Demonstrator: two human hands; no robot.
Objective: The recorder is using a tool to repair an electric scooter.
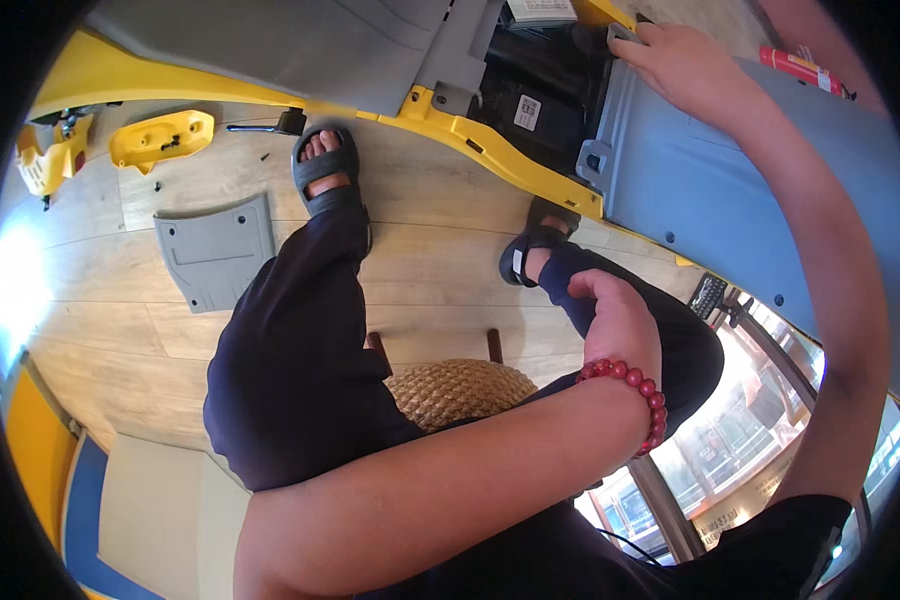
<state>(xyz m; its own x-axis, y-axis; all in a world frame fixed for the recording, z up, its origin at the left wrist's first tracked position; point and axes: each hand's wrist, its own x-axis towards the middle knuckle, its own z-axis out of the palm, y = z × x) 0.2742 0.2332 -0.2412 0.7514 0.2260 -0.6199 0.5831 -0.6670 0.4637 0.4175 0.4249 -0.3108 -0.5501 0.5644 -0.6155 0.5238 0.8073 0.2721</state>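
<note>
My right hand (pixel 682 68) reaches to the far edge of a large blue-grey panel (pixel 710 185) at the right. Its fingertips close round the panel's grey corner tab. Beside that edge, a dark open compartment (pixel 545 85) shows black parts and a white label. My left hand (pixel 618 312), with a red bead bracelet (pixel 642 380) at the wrist, rests by my right knee. Its thumb side shows, but most of the fingers are hidden, and I make out nothing held in it.
A yellow frame (pixel 490 150) runs under grey panels. On the wood floor lie a loose grey cover (pixel 217 252), a yellow tray-like shell (pixel 160 140) with small dark pieces, and another yellow part (pixel 58 158). A woven stool (pixel 460 390) is beneath me; a red cylinder (pixel 802 70) lies beyond the panel.
</note>
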